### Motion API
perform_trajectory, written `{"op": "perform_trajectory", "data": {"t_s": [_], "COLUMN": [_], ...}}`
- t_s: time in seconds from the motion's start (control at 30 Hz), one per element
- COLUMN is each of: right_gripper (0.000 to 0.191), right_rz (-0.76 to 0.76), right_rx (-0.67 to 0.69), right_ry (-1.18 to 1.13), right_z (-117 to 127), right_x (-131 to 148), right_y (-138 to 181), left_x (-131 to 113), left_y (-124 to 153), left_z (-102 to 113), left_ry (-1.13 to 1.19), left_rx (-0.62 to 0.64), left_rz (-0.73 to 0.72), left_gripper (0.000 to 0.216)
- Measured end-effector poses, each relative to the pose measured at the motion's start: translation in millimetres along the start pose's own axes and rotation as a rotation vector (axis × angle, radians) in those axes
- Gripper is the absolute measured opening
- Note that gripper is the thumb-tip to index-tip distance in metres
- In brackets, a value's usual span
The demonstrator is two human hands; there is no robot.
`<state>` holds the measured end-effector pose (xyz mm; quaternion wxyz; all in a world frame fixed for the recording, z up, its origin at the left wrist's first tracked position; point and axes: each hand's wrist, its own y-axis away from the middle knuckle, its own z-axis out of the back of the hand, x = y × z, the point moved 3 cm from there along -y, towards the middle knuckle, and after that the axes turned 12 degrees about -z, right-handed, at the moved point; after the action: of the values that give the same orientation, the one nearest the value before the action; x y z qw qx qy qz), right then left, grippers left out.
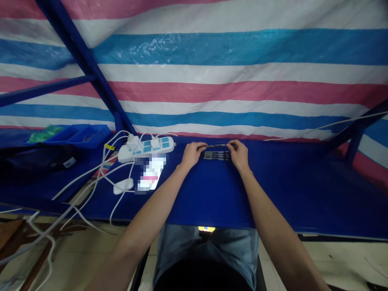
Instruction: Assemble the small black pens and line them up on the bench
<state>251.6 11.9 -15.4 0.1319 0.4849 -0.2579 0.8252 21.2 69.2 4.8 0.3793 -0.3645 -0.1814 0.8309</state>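
Several dark pens (216, 156) lie side by side on the blue tabletop (212, 194), forming a small row across my view. Just beyond that row, one slim dark pen (216, 145) spans the space between my hands. My left hand (193, 154) pinches its left end with thumb and forefinger. At its right end, the fingers of my right hand (239, 154) are closed. Both hands are close to the ends of the row. Fine detail on the pens is too small to make out.
A white power strip (147, 148) with plugs stands to the left, near a lit phone (153, 173) and a white adapter (123, 186). Loose white cables run off the front left edge. Blue bins (80, 135) sit farther left. A striped sheet (227, 93) hangs behind.
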Motion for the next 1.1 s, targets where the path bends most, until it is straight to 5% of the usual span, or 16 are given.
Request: {"op": "perform_trajectory", "data": {"t_s": [0.33, 0.57, 0.77, 0.97, 1.1], "right_gripper": [0.031, 0.063, 0.043, 0.045, 0.019], "right_rz": [-0.059, 0.176, 0.218, 0.245, 0.286], "right_rx": [0.063, 0.325, 0.386, 0.374, 0.326], "right_ry": [0.317, 0.309, 0.343, 0.319, 0.332], "right_z": [-5.3, -10.2, -9.5, -6.2, -4.2], "right_x": [-14.8, -3.0, 4.2, 8.5, 13.9], "right_y": [3.3, 21.3, 27.7, 29.6, 33.5], "left_x": [5.6, -8.4, -12.2, -17.1, -19.4], "left_y": [3.0, 8.6, 12.2, 13.2, 15.1], "left_z": [-10.2, -8.3, -12.2, -8.7, -7.8], "left_ry": [-0.185, -0.082, -0.149, -0.143, -0.139], "left_rx": [0.134, 0.292, 0.394, 0.387, 0.38], "left_rz": [-0.046, -0.17, -0.208, -0.226, -0.234], "left_gripper": [0.024, 0.055, 0.052, 0.047, 0.048]}}
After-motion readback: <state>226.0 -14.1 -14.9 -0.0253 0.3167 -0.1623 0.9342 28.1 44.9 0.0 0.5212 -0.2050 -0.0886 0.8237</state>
